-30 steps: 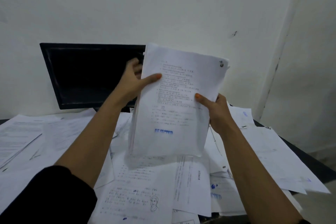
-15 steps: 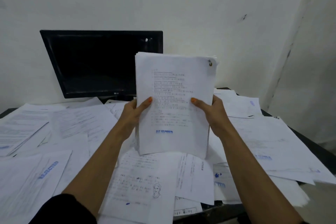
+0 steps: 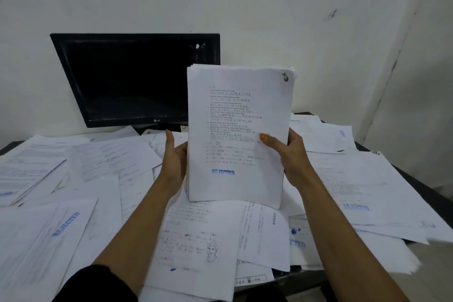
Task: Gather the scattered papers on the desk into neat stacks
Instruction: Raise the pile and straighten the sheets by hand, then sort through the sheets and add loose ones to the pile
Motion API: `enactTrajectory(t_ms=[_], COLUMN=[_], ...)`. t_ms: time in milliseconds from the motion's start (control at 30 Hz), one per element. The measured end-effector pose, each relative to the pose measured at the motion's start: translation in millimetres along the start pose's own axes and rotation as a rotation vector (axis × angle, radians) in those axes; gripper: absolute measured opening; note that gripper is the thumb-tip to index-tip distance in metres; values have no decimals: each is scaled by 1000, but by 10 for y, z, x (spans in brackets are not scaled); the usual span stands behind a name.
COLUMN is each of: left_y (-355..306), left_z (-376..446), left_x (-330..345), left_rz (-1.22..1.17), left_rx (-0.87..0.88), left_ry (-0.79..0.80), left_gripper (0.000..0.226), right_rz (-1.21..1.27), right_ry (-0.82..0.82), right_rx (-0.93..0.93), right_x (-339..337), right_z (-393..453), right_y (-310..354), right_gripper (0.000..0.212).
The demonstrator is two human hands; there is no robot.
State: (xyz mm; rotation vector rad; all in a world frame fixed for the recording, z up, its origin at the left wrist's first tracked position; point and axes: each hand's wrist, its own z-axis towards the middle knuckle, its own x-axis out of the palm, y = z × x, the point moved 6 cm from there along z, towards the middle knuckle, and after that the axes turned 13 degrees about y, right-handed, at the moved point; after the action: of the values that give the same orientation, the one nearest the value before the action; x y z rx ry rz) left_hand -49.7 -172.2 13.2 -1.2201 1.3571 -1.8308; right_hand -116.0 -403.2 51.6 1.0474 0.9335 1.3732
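Desk [image 3: 416, 180] is buried in loose sheets [image 3: 103, 169] on both sides of the hands; its dark edge shows only at far right & back left, and sheets overhang the near edge. Monitor [image 3: 137, 81] stands against the wall beyond the left fingers, just behind & left of the held stack [image 3: 239, 135]. Stack is upright, long axis vertical, printed face toward the person, stapled corner top right, blue "REJECTED" stamp low on the page; bottom edge rests on or just above the sheets below, can't tell which. Left hand [image 3: 175, 162] lies flat along the stack's left edge, fingers straight, thumb up, palm pressing the side. Right hand [image 3: 290, 152] grips the right edge, thumb across the front page, other fingers hidden behind. Stack sits between both hands, its upper half above the fingertips.
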Motion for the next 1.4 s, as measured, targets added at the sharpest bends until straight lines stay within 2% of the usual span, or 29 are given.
enactTrajectory(t_ms=[133, 267, 367, 500, 633, 700, 767, 900, 933, 1100, 1267, 1400], left_y=[103, 129, 219, 119, 135, 156, 174, 233, 224, 220, 410, 562], left_z=[22, 19, 49, 49, 20, 30, 67, 178, 204, 361, 521, 628], left_x=[105, 115, 154, 128, 47, 36, 14, -69, -89, -137, -39, -18], left_rz=[-54, -73, -43, 47, 142, 160, 273, 462, 450, 383, 331, 302], left_rx=[-35, -20, -23, -43, -208, -260, -276, -306, -293, -234, -240, -259], left_ry=[47, 27, 54, 105, 196, 206, 198, 119, 94, 25, 37, 45], left_gripper=[73, 74, 73, 59, 41, 36, 36, 45, 45, 48, 45, 39], right_rz=[-6, -32, -113, -84, 27, 5, -107, -560, -644, -989, -1288, -1377], right_ry=[-8, -11, -10, -57, 30, 79, 90, 72, 43, -77, 45, 115], right_rx=[-10, 16, 37, 48, 151, 208, 290, 509, 518, 458, 524, 550], right_x=[15, -28, 13, -64, -112, -97, -92, -287, -375, -797, -1007, -1048], right_z=[5, 1, 28, 116, 155, 156, 161, 203, 219, 289, 487, 675], right_y=[27, -10, -50, -91, -244, -332, -455, -688, -711, -691, -835, -1026], right_gripper=[28, 37, 36, 46, 49, 46, 42, 49, 49, 25, 30, 40])
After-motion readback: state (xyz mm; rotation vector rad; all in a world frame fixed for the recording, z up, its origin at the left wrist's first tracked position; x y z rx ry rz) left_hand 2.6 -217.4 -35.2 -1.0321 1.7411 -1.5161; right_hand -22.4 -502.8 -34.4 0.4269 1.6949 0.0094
